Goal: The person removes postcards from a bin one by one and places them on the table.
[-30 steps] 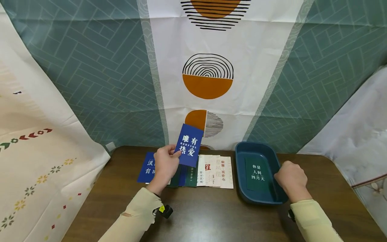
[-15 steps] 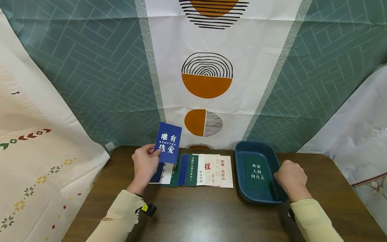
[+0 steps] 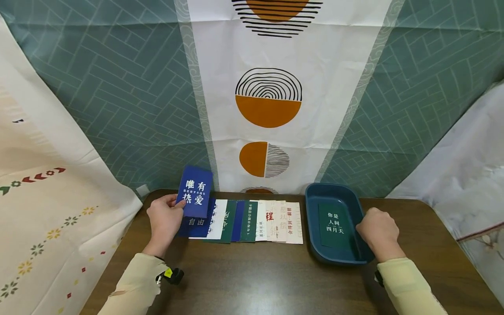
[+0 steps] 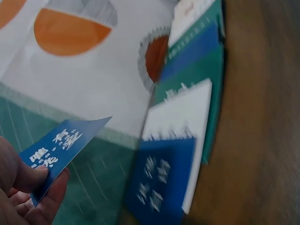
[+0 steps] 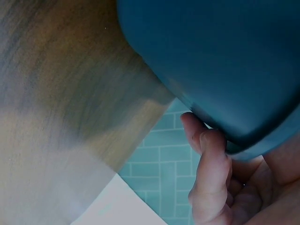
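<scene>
My left hand (image 3: pixel 163 221) pinches a blue card (image 3: pixel 194 192) with white characters by its lower left edge, thumb in front. The card is held up over the left end of an overlapping row of cards. Under it lies another blue card (image 3: pixel 196 226), partly hidden; beside that come a white card (image 3: pixel 217 218) and a green card (image 3: pixel 228 227). At the right, my right hand (image 3: pixel 379 229) grips the side rim of a dark blue plastic tray (image 3: pixel 311 227). Its fingers (image 5: pixel 213 183) curl at the rim in the right wrist view. One green card (image 3: pixel 334 225) lies inside the tray.
Cream cards (image 3: pixel 281 223) with red and grey print make up the right end of the row, near the tray. Everything lies on a brown wooden table (image 3: pixel 252 275). A patterned cloth (image 3: pixel 271 144) hangs behind the table's back edge.
My left hand has carried the blue card leftward, from above the middle of the row to above its left end, lowering it slightly at the last. The right hand and tray stay put.
</scene>
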Tool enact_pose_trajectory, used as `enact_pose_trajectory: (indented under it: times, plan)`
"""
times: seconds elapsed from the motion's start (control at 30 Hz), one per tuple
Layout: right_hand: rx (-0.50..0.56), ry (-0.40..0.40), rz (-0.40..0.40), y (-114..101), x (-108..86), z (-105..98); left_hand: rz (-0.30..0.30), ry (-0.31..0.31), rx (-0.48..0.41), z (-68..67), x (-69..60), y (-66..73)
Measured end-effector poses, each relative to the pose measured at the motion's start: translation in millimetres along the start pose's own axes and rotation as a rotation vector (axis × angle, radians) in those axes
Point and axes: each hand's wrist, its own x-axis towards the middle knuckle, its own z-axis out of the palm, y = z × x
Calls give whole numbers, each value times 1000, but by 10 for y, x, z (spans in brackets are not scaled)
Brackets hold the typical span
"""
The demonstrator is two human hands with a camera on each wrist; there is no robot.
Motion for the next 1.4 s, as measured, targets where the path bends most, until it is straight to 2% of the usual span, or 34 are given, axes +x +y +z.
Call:
enact_pose_trajectory:
  times: [0.13,0.27,0.5,0.7,0.93,1.23,1.4]
  plan:
    - [-1,4,-7,-13,5,7,-25,-6,45,-54,3,-214]
    - [-8,3,3,-14,4,4,-54,-54,79,-82,3,-362]
    - [-6,-17,12,-5,-29,9,-96,-127,106,-53,21,-509]
    - [-3,-2,-1,11,-10,30,-75,-135,158,3,35,-624]
    - [-14,6,-3,20,29,23,-20,-102,235,74,21,-672]
    - [-5,-17,12,18,17,9,-47,-149,298,97,-10,-640]
    - [-1,-11,9,14,13,8,-37,-142,329,95,-26,-625]
